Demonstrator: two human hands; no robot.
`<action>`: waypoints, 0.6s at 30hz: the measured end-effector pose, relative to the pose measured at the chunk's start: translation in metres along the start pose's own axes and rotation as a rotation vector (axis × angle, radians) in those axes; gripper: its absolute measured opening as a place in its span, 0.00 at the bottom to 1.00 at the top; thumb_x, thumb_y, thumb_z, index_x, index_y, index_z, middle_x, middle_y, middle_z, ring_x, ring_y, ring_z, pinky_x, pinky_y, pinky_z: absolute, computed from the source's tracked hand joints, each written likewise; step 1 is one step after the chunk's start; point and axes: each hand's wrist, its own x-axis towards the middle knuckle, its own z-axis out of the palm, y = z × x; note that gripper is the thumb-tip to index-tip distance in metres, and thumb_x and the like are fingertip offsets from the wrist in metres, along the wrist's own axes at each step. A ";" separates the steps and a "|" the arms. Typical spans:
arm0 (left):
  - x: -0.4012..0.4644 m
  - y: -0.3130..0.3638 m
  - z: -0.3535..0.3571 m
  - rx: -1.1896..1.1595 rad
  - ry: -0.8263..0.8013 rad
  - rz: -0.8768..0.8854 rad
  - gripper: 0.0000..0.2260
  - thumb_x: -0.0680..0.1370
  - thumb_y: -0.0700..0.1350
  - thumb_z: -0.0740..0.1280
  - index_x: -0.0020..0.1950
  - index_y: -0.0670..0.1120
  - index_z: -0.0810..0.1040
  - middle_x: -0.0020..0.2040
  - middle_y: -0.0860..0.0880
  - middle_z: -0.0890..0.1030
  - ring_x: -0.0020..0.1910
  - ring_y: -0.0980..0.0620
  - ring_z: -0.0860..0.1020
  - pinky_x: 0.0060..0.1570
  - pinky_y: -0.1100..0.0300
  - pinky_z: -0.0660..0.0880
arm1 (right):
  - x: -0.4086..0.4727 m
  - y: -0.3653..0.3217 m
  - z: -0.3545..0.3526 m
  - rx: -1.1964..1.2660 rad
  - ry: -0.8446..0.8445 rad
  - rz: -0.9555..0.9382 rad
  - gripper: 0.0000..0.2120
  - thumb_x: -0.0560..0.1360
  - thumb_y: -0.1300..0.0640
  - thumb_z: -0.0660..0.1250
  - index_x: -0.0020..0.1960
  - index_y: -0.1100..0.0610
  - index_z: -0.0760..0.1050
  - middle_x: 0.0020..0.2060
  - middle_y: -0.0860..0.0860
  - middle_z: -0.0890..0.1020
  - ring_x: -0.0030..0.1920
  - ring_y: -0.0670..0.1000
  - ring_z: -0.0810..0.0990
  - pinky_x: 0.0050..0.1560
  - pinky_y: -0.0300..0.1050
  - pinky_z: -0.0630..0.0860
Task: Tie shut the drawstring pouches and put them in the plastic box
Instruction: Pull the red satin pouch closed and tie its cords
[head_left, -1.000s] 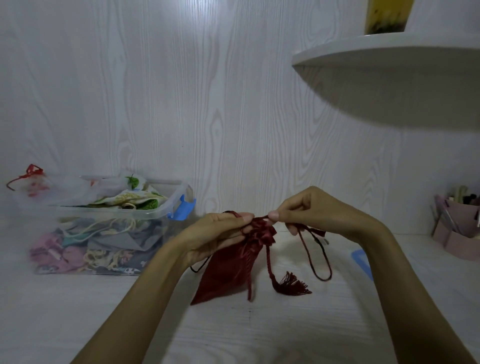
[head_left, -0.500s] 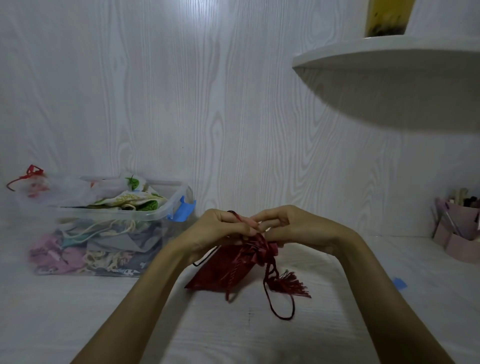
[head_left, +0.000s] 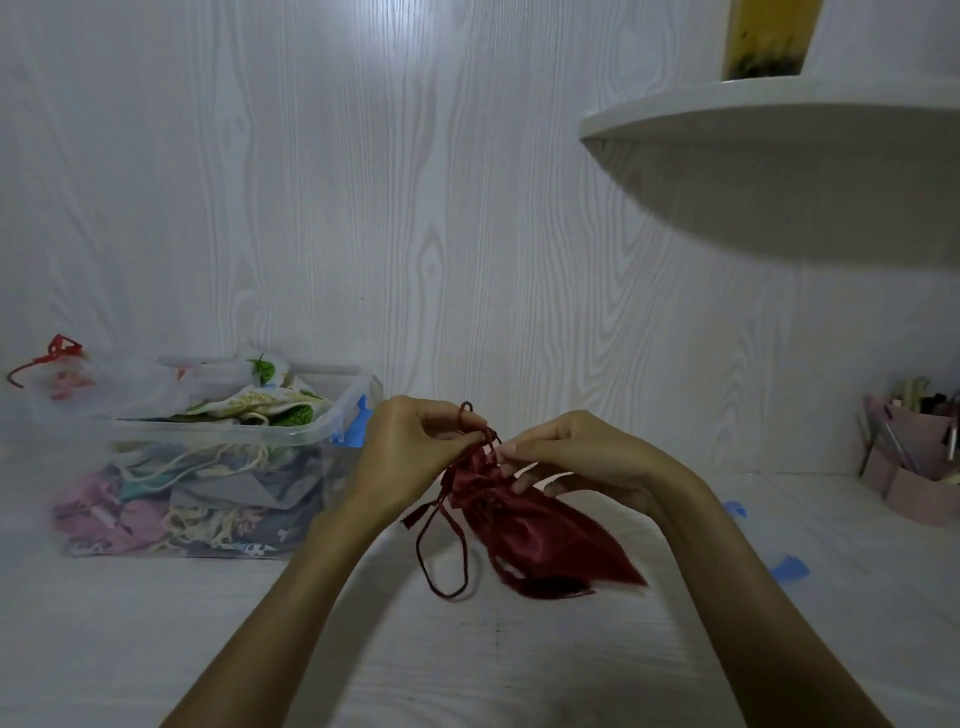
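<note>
I see my left hand (head_left: 415, 447) and right hand (head_left: 566, 457) both pinching the thin dark-red drawstring cord (head_left: 441, 551) at the gathered neck of the dark-red satin pouch (head_left: 540, 535), held mid-counter. Light, limp and slippery, I judge; best gripped at the neck.
</note>
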 end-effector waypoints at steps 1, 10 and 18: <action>0.000 0.000 0.000 -0.019 0.007 0.007 0.05 0.68 0.39 0.76 0.42 0.47 0.85 0.38 0.52 0.85 0.39 0.57 0.84 0.43 0.66 0.80 | 0.000 0.000 0.000 0.025 -0.007 0.031 0.09 0.76 0.55 0.66 0.52 0.57 0.81 0.45 0.51 0.86 0.41 0.45 0.83 0.37 0.34 0.75; -0.004 0.002 0.006 -0.039 -0.026 0.038 0.05 0.68 0.39 0.75 0.40 0.49 0.84 0.35 0.51 0.85 0.35 0.55 0.83 0.41 0.61 0.81 | 0.005 0.006 0.002 0.086 -0.034 0.099 0.12 0.74 0.56 0.70 0.57 0.51 0.79 0.39 0.48 0.80 0.36 0.43 0.77 0.40 0.35 0.75; -0.003 -0.003 0.006 0.016 -0.015 0.079 0.08 0.68 0.44 0.76 0.38 0.57 0.82 0.31 0.58 0.82 0.33 0.58 0.81 0.36 0.66 0.78 | 0.006 0.007 0.005 0.327 0.032 -0.010 0.13 0.72 0.63 0.70 0.56 0.58 0.80 0.49 0.53 0.85 0.50 0.47 0.84 0.42 0.33 0.78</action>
